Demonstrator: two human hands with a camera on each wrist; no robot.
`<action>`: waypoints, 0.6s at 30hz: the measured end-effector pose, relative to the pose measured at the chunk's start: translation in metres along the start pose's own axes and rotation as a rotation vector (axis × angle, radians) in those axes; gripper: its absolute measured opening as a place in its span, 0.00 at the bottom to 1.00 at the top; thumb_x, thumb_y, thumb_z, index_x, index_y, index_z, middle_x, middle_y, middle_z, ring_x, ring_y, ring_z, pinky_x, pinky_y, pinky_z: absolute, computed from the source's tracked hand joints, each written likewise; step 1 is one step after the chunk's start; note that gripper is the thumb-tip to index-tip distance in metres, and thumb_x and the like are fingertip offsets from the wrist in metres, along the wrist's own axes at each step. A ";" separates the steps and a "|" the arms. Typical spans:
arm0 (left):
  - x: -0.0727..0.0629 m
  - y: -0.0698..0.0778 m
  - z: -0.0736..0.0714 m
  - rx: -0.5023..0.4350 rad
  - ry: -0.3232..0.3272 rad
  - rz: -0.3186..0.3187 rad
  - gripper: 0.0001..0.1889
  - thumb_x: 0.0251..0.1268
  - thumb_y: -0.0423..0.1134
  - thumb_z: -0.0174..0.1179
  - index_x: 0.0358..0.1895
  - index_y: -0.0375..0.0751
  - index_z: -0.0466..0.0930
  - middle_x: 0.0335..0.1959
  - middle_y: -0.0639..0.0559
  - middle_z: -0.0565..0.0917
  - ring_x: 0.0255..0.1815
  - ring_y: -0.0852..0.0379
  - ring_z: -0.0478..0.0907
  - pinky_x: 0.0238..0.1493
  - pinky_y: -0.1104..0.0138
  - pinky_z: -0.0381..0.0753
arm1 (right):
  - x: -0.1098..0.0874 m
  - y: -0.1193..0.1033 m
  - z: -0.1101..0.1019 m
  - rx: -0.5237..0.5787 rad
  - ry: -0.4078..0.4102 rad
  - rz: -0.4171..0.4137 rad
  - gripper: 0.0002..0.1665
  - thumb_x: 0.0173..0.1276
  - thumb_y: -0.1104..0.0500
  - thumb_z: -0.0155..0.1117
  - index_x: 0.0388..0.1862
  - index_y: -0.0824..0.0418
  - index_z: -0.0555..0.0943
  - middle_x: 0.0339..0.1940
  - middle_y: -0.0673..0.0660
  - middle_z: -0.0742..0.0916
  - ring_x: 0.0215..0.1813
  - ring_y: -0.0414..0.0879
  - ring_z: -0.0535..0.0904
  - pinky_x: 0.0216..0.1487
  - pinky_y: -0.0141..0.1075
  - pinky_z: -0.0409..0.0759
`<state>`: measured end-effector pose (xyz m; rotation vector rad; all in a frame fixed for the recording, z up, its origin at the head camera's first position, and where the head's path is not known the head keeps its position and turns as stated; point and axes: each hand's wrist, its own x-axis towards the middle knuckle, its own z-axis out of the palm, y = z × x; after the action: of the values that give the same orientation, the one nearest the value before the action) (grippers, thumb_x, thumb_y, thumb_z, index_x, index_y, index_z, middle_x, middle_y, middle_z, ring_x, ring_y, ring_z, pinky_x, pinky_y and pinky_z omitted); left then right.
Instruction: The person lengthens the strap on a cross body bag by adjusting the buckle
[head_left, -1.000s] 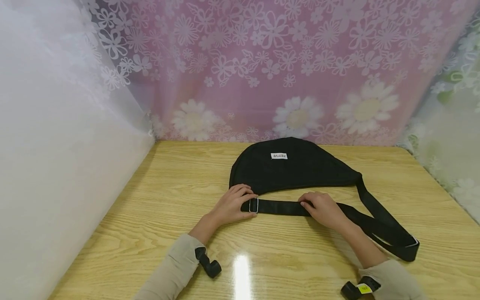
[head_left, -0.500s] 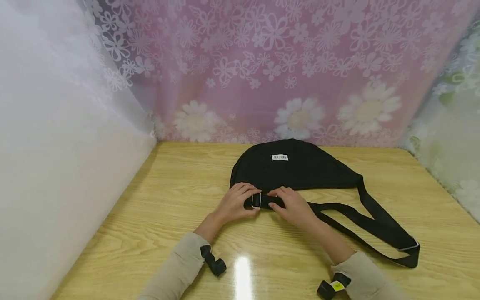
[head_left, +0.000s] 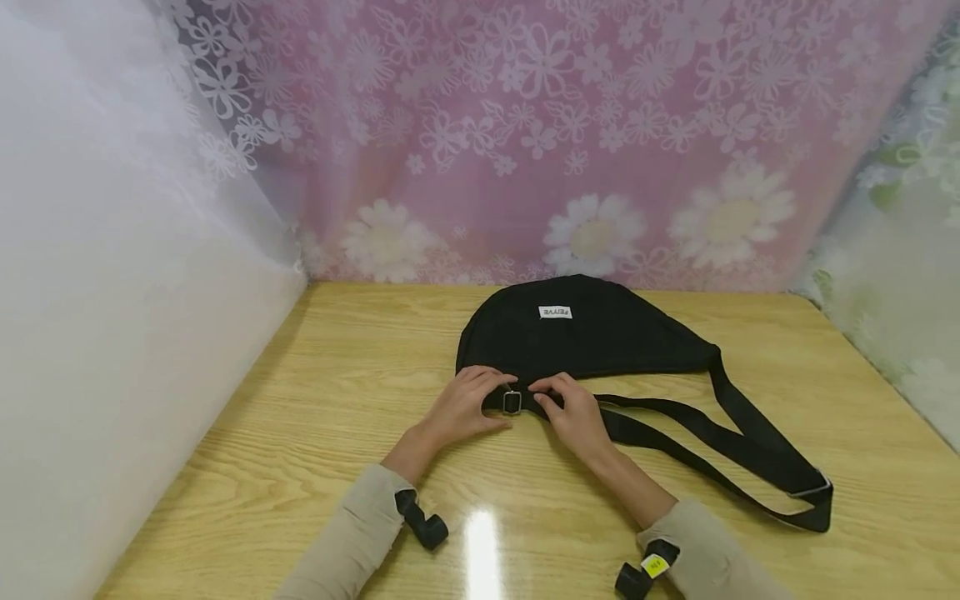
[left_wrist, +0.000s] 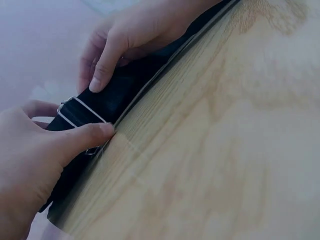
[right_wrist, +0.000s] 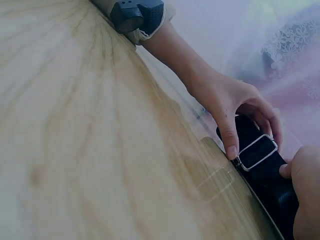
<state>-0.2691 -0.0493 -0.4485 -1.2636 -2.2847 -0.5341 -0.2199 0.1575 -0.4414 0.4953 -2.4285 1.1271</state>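
A black half-moon waist bag (head_left: pixel 585 342) with a small white label lies on the table, its black strap (head_left: pixel 637 432) looping off to the right. At the strap's left part sits a silver slide buckle (head_left: pixel 512 402). My left hand (head_left: pixel 459 407) holds the buckle's two edges between thumb and fingers, as the right wrist view also shows around the metal frame (right_wrist: pixel 262 159). Close to its right, my right hand (head_left: pixel 577 417) pinches the strap between thumb and fingers. In the left wrist view, that thumb (left_wrist: pixel 103 72) lies on the webbing just beyond the buckle.
A wood-grain table (head_left: pixel 300 467) carries everything. Another silver strap ring (head_left: pixel 813 490) lies at the loop's far right end. A pink flowered curtain (head_left: pixel 465 150) hangs at the back, with a white sheet (head_left: pixel 135 250) at the left.
My right hand has slid left along the strap to just beside the buckle. The strap behind it has spread into an open loop. My left hand stays at the buckle.
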 end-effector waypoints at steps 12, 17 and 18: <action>0.000 -0.002 0.000 0.042 0.045 0.097 0.27 0.45 0.48 0.72 0.51 0.42 0.77 0.41 0.52 0.79 0.48 0.54 0.72 0.58 0.66 0.63 | 0.001 0.000 -0.002 0.279 -0.025 0.251 0.06 0.64 0.60 0.62 0.39 0.59 0.83 0.34 0.52 0.82 0.29 0.44 0.72 0.28 0.32 0.71; 0.001 -0.002 0.000 0.072 0.087 0.126 0.30 0.45 0.49 0.72 0.53 0.41 0.76 0.39 0.52 0.80 0.45 0.55 0.73 0.55 0.65 0.66 | 0.003 -0.012 -0.008 0.343 -0.039 0.321 0.08 0.65 0.61 0.61 0.41 0.63 0.82 0.35 0.57 0.82 0.28 0.46 0.71 0.27 0.31 0.68; 0.002 -0.002 0.000 0.074 0.094 0.130 0.30 0.46 0.50 0.72 0.54 0.41 0.76 0.39 0.52 0.79 0.45 0.55 0.74 0.55 0.65 0.67 | 0.003 -0.017 -0.010 0.344 -0.036 0.317 0.09 0.65 0.62 0.61 0.41 0.65 0.82 0.36 0.58 0.82 0.28 0.47 0.71 0.27 0.31 0.68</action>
<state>-0.2716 -0.0489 -0.4480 -1.3112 -2.1088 -0.4493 -0.2120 0.1546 -0.4231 0.2342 -2.4086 1.6975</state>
